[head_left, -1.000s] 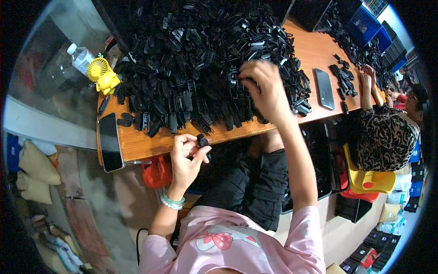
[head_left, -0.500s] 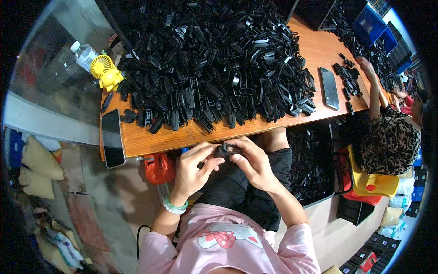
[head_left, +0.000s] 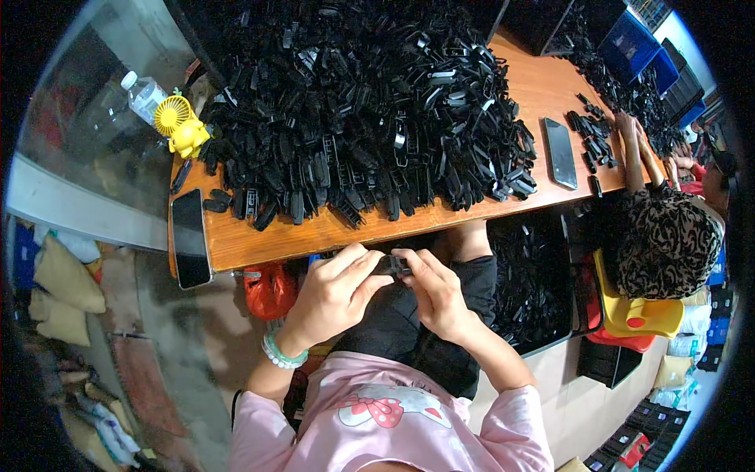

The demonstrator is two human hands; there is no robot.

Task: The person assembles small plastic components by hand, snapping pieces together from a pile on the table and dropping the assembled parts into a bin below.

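My left hand [head_left: 334, 293] and my right hand [head_left: 435, 293] meet over my lap, just below the front edge of the wooden table [head_left: 330, 232]. Both pinch a small black plastic part [head_left: 391, 265] between their fingertips. A green bead bracelet [head_left: 281, 354] circles my left wrist. Beyond my hands, a large heap of black plastic clips [head_left: 362, 110] covers most of the tabletop.
A black phone [head_left: 191, 237] lies at the table's left corner, near a yellow mini fan [head_left: 179, 126] and a water bottle [head_left: 144, 94]. Another phone [head_left: 560, 153] lies to the right. A person in a patterned top [head_left: 664, 236] sits at right. A bin of black parts [head_left: 531, 283] stands under the table.
My right hand came back from the heap on the table to my lap. It now joins my left hand on the small black part.
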